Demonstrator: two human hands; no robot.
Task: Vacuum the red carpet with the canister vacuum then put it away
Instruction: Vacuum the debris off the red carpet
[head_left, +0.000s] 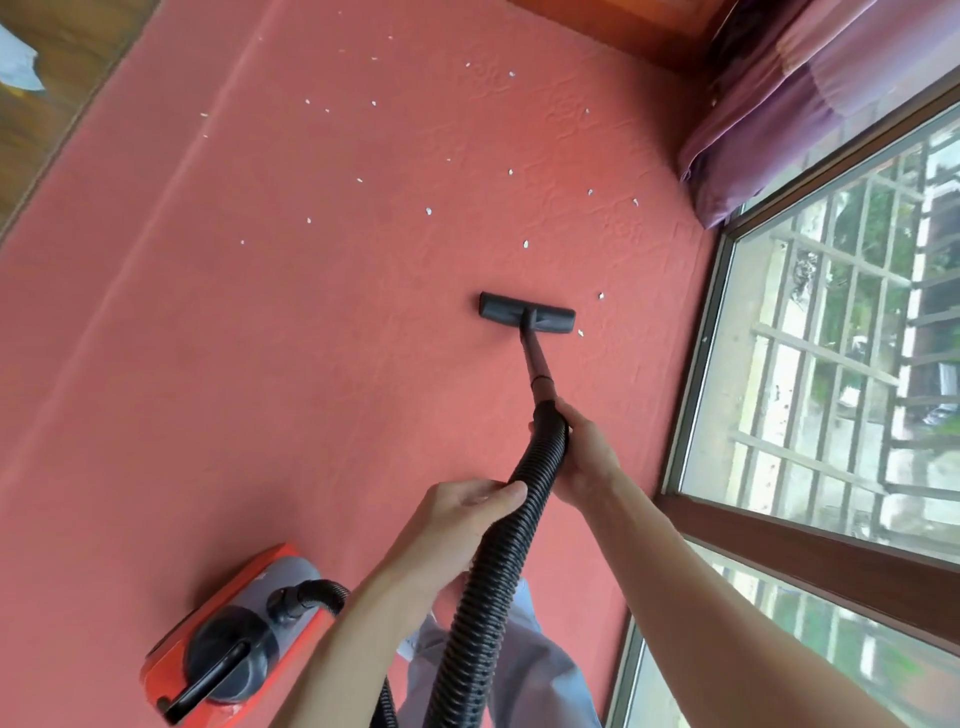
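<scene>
Still mid-vacuum: our right grip (579, 447) clasps the hose (493, 587) where it meets the wand (535, 364), and our left grip (462, 512) holds it lower. The nozzle (527, 312) sits on the red carpet (260, 338), with the canister (234, 639) near-left. Next we need to push forward onto the white scraps (428, 211).

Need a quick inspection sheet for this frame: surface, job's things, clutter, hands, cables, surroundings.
Surface: red carpet, partly embossed.
Job's things: canister vacuum on the carpet, lower left; ribbed hose runs to the wand; floor head flat on carpet.
Clutter: white scraps scattered ahead of and beside the floor head.
Hands: left hand grips the hose; right hand grips the hose end at the wand.
Cables: nothing seen.
Surroundings: window at right, purple curtain beside it, wooden floor at left.
</scene>
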